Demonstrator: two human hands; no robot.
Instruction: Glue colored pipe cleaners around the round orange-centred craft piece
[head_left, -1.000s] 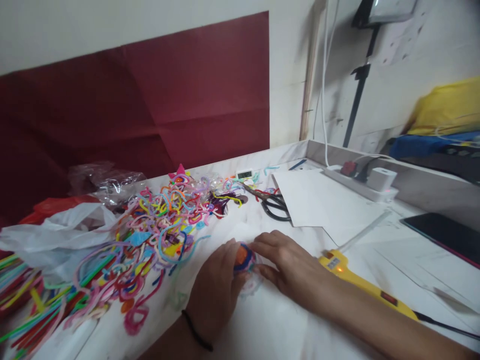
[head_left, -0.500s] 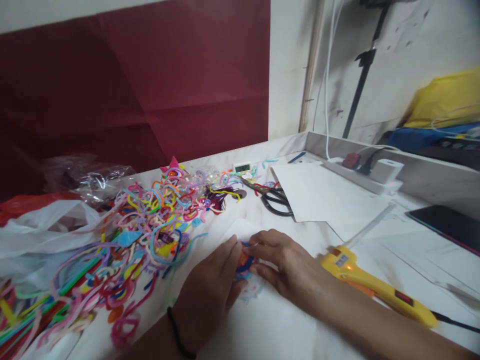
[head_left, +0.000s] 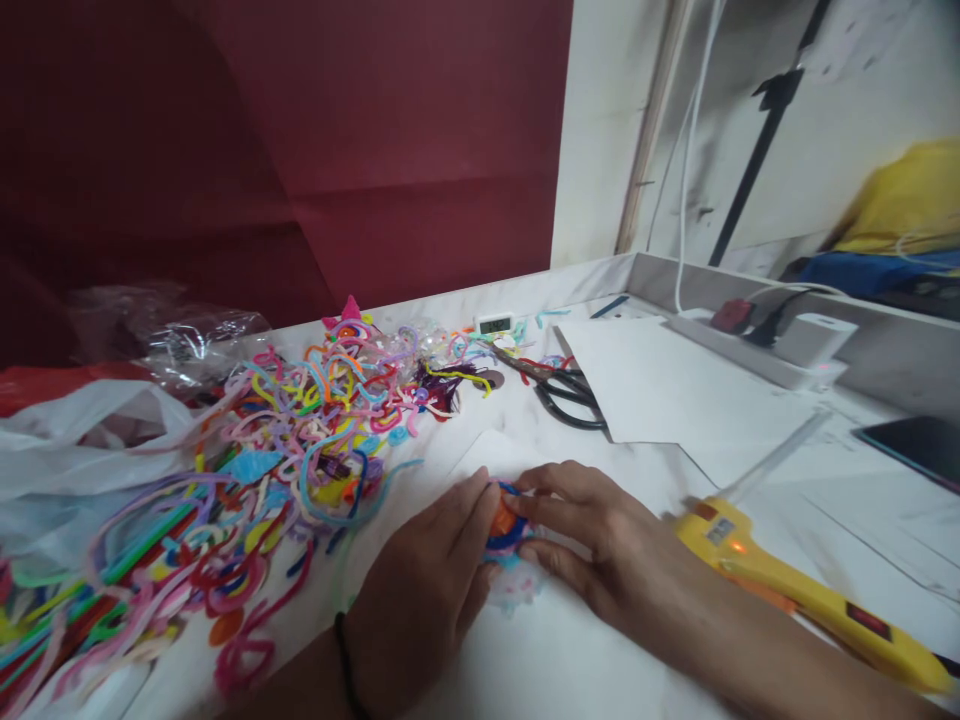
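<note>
Between my hands is a small round craft piece (head_left: 506, 522) with an orange middle and a dark blue rim. A pale blue and pink frilly part (head_left: 516, 588) shows below it, lying on white paper (head_left: 570, 655). My left hand (head_left: 431, 565), with a black band at the wrist, presses its fingers together along the piece's left side and hides part of it. From the right, my right hand (head_left: 592, 530) grips the rim with its fingertips, thumb below. Both hands are closed about the piece, low over the paper.
Pipe cleaners and trimmings (head_left: 300, 430) heap at left beside plastic bags (head_left: 82, 450). Black-handled scissors (head_left: 570, 398) lie behind my hands, near a small digital display (head_left: 495, 325). A yellow glue gun (head_left: 810, 595), glowing orange, lies right of my right forearm. Beyond are a power strip (head_left: 757, 350) and phone (head_left: 915, 448).
The view has shifted a little, so the table things sit slightly differently. Both hands stay on the round piece, and more of its orange middle shows between the fingers.
</note>
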